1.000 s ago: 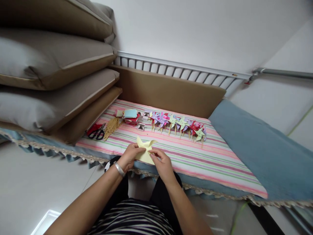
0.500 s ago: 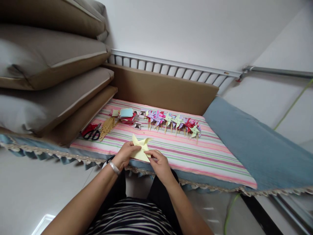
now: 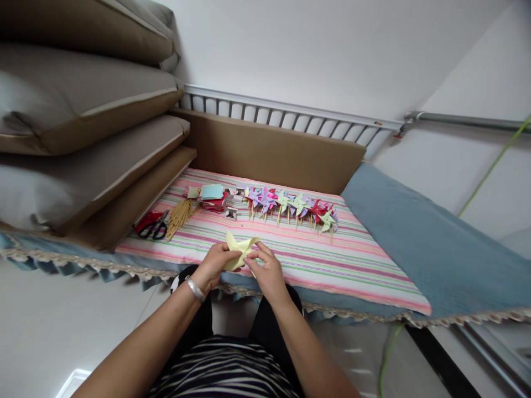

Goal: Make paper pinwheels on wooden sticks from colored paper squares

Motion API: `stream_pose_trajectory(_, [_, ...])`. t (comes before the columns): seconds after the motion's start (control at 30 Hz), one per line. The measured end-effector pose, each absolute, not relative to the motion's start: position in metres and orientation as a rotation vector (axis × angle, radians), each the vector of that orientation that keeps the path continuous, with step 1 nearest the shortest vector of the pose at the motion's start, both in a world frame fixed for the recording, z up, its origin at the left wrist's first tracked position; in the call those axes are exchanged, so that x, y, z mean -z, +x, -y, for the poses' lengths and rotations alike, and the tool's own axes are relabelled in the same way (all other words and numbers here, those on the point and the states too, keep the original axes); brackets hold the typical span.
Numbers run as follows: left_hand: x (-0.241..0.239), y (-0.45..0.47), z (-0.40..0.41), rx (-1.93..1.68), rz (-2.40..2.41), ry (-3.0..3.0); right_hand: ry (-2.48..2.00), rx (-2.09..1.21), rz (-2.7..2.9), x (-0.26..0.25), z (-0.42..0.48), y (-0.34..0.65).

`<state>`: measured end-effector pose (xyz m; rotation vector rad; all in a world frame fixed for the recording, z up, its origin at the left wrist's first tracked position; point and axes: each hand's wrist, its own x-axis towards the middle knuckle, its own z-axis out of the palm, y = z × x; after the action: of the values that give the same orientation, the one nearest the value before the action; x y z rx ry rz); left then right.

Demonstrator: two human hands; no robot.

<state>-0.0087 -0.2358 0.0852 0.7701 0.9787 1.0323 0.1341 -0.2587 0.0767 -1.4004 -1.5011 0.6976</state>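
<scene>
Paper [image 3: 236, 255], pale yellow and curled into pinwheel blades, sits pinched between the fingers of both hands in the head view, just above the near edge of a striped cloth [image 3: 332, 271]. The left hand [image 3: 213, 265] grips its left side, thumb on top, the fingers beneath mostly hidden by the sheet. The right hand [image 3: 269, 272] nips the paper near its centre with thumb and fingertips, covering the lower right part, so the folds there are hard to make out. Beyond the fingers lie a stack of paper squares [image 3: 212, 192] and small shiny pieces [image 3: 230, 213] too small to identify. Left of the fingers, wooden sticks [image 3: 178, 221] fan out beside scissors [image 3: 155, 228], which partly overlap something red and unclear. Farther off to the right of the fingers, finished pinwheels [image 3: 298, 204] overlap, hiding one another. Large cushions [image 3: 95, 83], far left, are cut off by the frame.
</scene>
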Motion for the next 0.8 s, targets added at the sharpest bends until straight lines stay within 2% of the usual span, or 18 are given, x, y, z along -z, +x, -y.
stream_pose_trajectory(0.43, [-0.082,-0.009,0.239,-1.068,-0.963,0.733,-1.550,-0.678,1.533,-0.083,0.254,0.125])
stream_pose_trajectory(0.8, [-0.067,-0.022,0.233,-1.112,-0.939,0.737,-1.499,-0.673,1.619,-0.077,0.236,0.112])
